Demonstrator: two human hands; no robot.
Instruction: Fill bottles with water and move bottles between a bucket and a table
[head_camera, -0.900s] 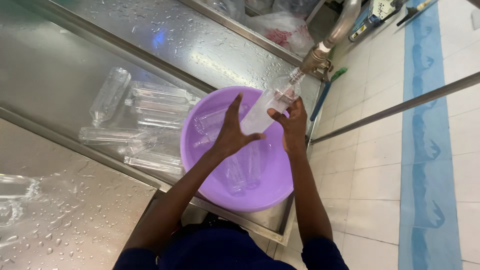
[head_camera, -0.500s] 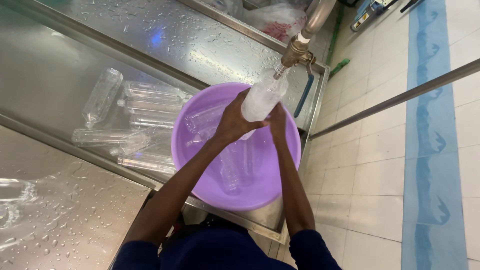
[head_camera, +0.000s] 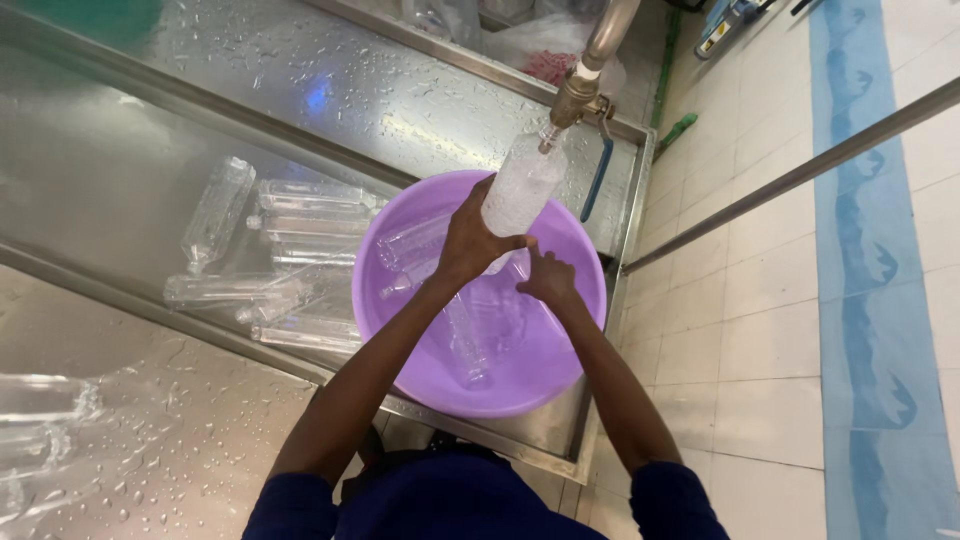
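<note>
At upper centre, a clear bottle (head_camera: 522, 190) is held tilted under the tap (head_camera: 575, 95) by the left hand (head_camera: 468, 240), fingers wrapped around it, the right hand (head_camera: 548, 280) loosely curled at its base; wet plastic could slip into the purple basin (head_camera: 400, 345).

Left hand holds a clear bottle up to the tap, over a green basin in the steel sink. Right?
Not quite: the basin is purple, not green, as the head view shows. The rest stands: the left hand holds the clear bottle up to the tap, over the steel sink.
</note>
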